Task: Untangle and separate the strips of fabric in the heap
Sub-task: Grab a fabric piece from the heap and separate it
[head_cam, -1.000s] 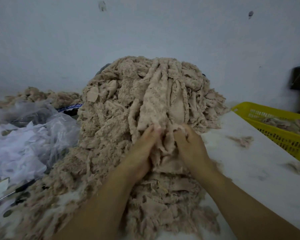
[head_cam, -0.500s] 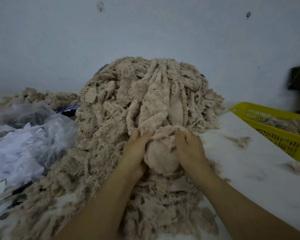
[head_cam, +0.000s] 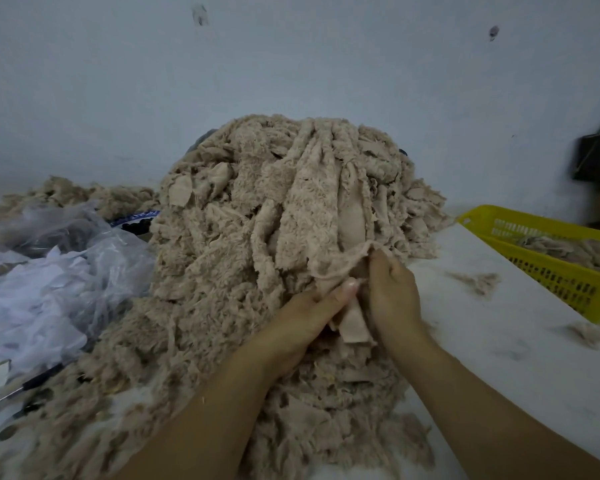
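Head view: 2 hands are at the front of the beige fabric heap (head_cam: 222, 271) on the tabletop (head_cam: 499, 358). With its thumb the left hand (head_cam: 305, 317) pinches a strip (head_cam: 352, 318); the right hand (head_cam: 394, 289) appears to clench the same strip's upper edge. A yellow basket (head_cam: 534, 254) stands right.

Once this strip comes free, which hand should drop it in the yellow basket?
Right, probably. Both hands grip the strip, but the right hand lies nearer the yellow basket; the left hand rests against the heap and could steady it.
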Demonstrator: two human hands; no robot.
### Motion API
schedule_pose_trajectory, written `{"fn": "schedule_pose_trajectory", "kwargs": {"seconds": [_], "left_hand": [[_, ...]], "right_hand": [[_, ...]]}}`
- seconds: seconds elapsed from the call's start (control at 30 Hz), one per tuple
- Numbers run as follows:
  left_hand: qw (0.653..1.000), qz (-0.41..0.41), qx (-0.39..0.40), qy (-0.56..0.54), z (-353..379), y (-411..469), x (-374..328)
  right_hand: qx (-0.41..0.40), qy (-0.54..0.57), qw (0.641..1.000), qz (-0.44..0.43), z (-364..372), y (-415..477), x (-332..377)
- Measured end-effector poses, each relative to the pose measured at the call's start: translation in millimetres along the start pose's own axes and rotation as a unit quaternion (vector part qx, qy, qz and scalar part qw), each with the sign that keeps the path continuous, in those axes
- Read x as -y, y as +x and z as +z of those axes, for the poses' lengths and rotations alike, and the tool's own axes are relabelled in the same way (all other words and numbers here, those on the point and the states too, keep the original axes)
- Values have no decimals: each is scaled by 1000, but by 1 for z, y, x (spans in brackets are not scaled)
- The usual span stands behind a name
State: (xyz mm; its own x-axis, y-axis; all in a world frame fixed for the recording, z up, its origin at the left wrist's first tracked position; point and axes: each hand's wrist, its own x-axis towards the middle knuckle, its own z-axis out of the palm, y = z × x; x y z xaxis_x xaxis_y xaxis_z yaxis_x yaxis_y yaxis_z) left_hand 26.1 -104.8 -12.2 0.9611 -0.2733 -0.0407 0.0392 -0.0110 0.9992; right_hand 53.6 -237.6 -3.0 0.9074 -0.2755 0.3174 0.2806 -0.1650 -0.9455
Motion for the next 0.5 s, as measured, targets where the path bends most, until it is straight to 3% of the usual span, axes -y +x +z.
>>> {"fn": "schedule_pose_trajectory", "kwargs": {"seconds": [0.07,0.17,0.33,0.5], "left_hand": [[999,8,-41,-16,3,2,-1],[985,21,-83,-151,-3,5,-5],[950,-2,-41,-309,-14,3,-14],[949,-47,-45,-307,-16,3,-16]], "right_hand": [[38,-11,999,-28,2,-4,-1],[67,-34,996,-40,3,-5,-5],[94,-96,989,-64,5,-6,-7],[157,-164,966,-124,15,-17,-6]]}}
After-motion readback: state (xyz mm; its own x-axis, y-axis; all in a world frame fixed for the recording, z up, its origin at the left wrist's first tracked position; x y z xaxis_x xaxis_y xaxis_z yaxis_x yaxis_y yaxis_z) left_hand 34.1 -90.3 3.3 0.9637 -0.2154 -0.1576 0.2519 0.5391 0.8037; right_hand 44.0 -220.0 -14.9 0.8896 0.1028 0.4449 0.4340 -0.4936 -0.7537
